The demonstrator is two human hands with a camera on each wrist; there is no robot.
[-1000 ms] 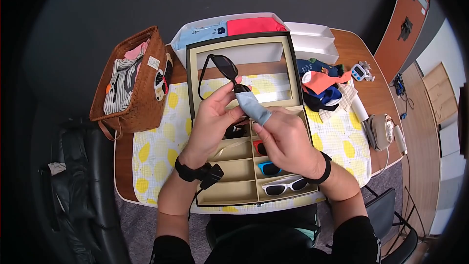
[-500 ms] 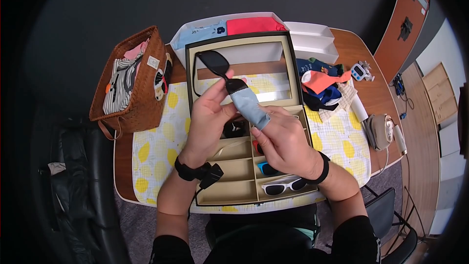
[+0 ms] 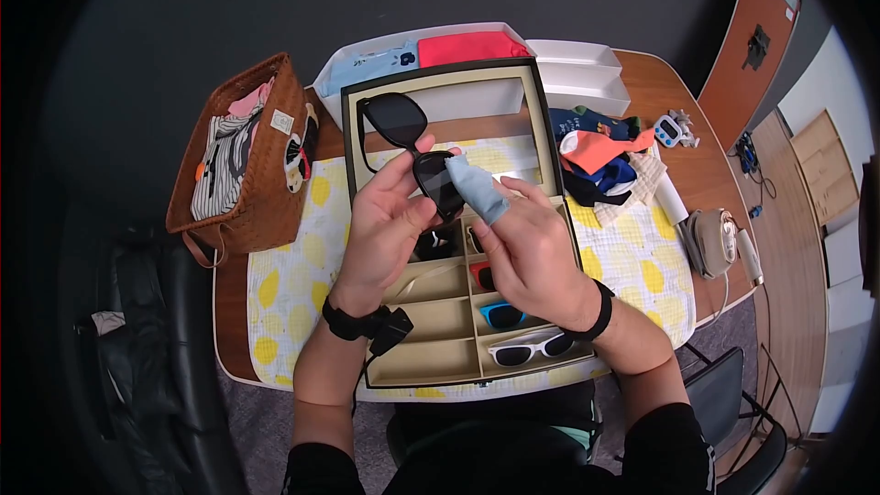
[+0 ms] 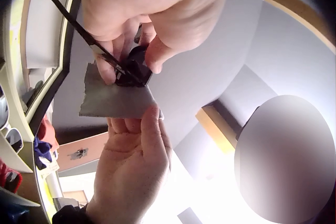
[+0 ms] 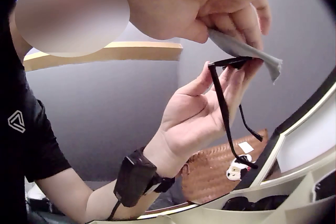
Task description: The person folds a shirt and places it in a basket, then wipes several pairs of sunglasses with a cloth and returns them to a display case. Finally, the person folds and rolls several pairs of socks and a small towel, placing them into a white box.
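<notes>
In the head view my left hand (image 3: 383, 234) pinches black sunglasses (image 3: 396, 121) by one lens, the other lens standing up and to the left. My right hand (image 3: 539, 261) holds a light blue cloth (image 3: 477, 187) between thumb and fingers, at the right edge of the held lens. From the left wrist view, the grey-looking cloth (image 4: 118, 99) lies against the sunglasses. One temple (image 5: 223, 106) hangs down in the right wrist view. Below the hands is a divided case (image 3: 431, 359), lid raised, with red, blue (image 3: 503, 315) and white sunglasses (image 3: 532, 349) in compartments.
A woven basket (image 3: 266, 179) of clothes stands at the left. Behind the lid are white boxes (image 3: 577, 73), one holding folded blue and red clothes (image 3: 472, 48). Socks (image 3: 596, 152), a timer (image 3: 667, 131) and a beige corded device (image 3: 710, 243) lie at the right.
The sunglasses have turned so that both lenses show more fully. The cloth, which covered much of the near lens, has moved to its right edge with my right hand.
</notes>
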